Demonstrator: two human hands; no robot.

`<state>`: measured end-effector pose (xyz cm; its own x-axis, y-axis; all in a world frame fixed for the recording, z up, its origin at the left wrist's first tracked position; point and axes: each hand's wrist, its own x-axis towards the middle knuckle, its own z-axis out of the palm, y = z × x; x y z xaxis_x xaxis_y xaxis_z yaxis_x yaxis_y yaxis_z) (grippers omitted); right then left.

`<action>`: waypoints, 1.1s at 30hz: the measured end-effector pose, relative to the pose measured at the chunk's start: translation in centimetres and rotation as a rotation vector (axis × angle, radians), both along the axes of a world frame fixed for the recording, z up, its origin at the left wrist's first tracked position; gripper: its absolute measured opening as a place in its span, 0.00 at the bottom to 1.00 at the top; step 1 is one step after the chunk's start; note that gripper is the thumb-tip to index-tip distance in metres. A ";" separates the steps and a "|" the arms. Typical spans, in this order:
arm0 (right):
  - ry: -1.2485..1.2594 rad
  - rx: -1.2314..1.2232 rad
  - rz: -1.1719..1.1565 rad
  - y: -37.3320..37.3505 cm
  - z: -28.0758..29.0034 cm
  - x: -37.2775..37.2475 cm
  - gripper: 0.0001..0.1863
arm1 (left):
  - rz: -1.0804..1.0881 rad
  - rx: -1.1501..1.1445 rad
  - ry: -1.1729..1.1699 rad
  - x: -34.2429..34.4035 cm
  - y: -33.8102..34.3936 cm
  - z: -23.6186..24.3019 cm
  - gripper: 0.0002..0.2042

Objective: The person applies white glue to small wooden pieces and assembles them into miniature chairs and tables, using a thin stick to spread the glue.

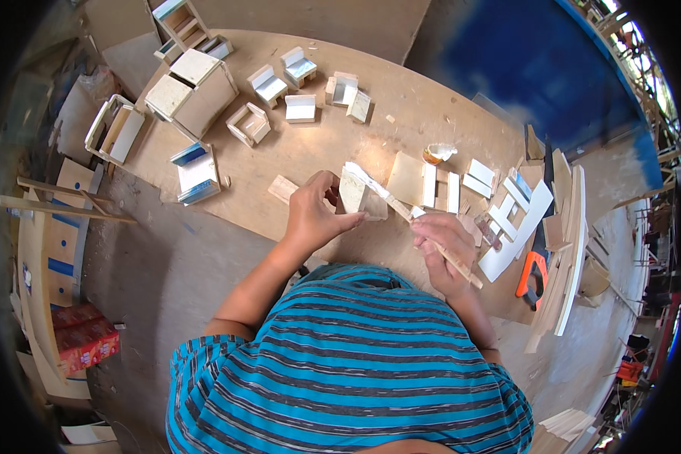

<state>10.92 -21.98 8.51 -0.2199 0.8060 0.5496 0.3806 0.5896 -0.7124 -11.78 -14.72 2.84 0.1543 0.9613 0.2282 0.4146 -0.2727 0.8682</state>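
My left hand is closed on a small pale wooden block-like piece, thumb at its near side, held above the table's near edge. In my right hand is a thin wooden stick, gripped like a pen. White paste coats the stick's far end, which lies at the top edge of the wooden piece. A small cup with white paste on its rim stands beyond my right hand. Just left of the wooden piece, a flat wood strip lies partly behind my left hand.
On the wooden table, several miniature wooden chairs and a larger box-like piece stand at the far left. Wood scraps, an orange-handled saw and long boards crowd the right. A red package sits at left.
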 end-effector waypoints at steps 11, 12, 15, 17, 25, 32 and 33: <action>-0.061 0.045 0.030 -0.3 1.0 0.7 0.14 | -0.015 0.017 -0.008 -0.3 0.2 0.6 0.23; -0.093 0.048 0.043 -0.3 1.1 0.8 0.15 | -0.016 0.027 0.001 -0.4 0.2 0.7 0.23; -0.181 0.047 0.062 -0.5 1.7 0.9 0.18 | -0.013 0.017 0.002 -0.5 0.2 1.0 0.23; -0.206 0.043 0.048 -0.6 1.8 1.0 0.19 | -0.022 0.023 -0.009 -0.5 0.3 1.0 0.22; -0.404 0.143 0.035 -0.8 3.8 0.8 0.20 | -0.042 -0.023 -0.053 -0.6 0.3 0.4 0.22; -0.491 0.160 0.041 -1.2 4.3 1.3 0.17 | -0.092 -0.049 -0.097 -0.4 0.1 0.6 0.22; -0.481 0.157 0.047 -1.2 4.3 1.4 0.17 | -0.109 -0.067 -0.108 -0.5 0.1 0.6 0.22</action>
